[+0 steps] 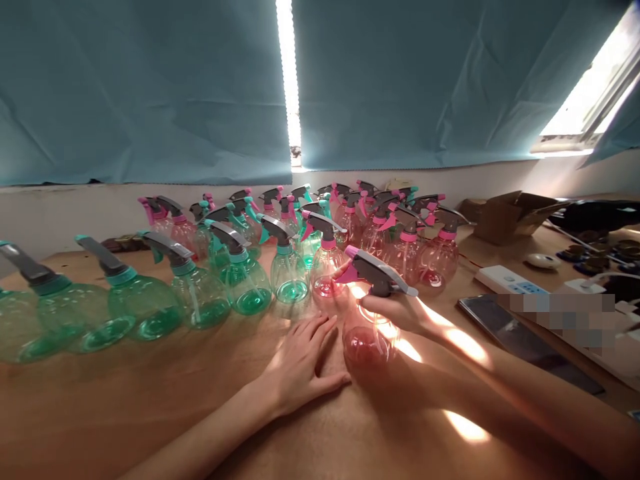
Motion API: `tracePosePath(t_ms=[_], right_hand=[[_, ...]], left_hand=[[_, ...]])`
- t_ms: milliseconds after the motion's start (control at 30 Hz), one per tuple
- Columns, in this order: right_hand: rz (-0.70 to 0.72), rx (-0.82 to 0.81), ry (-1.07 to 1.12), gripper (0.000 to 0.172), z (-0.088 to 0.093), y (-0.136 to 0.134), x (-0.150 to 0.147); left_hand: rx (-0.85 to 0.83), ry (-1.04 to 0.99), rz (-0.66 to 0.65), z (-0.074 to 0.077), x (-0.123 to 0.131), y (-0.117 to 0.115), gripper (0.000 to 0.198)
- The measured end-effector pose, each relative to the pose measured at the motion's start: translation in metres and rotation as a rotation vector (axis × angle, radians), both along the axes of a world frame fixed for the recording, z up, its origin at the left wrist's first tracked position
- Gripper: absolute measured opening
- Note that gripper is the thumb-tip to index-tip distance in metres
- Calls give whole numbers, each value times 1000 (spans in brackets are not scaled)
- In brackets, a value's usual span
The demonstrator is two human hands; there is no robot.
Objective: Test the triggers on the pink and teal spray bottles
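Observation:
My right hand [387,305] is wrapped round the neck of a pink spray bottle [367,343] with a grey and pink trigger head. The bottle stands close in front of me, its collar hidden by the fingers. Flat on the wooden table [210,407], just left of that bottle, lies my left hand [303,360], fingers stretched out and holding nothing. Beyond the left hand stand a green spray bottle [291,283] and another pink spray bottle [327,270].
Several green spray bottles [145,307] form a row to the left, with more pink and green ones behind. On the right lie a dark phone [525,343], a white power strip [500,277], a white mouse [543,261] and a cardboard box [510,220]. Blue curtains [150,87] hang behind.

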State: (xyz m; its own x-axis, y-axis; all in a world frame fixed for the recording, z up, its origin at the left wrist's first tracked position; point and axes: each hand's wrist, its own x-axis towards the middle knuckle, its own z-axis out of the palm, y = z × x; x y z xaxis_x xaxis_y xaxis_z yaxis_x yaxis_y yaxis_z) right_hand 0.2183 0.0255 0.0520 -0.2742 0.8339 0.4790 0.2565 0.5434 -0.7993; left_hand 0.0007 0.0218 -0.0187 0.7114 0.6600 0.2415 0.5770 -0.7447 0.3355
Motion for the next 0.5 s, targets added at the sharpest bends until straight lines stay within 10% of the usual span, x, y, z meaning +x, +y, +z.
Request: tracePosePath(t_ms=[500], right_hand=[[23, 38, -35, 30, 0, 2, 1]], left_hand=[[36, 34, 16, -2, -1, -3, 66]])
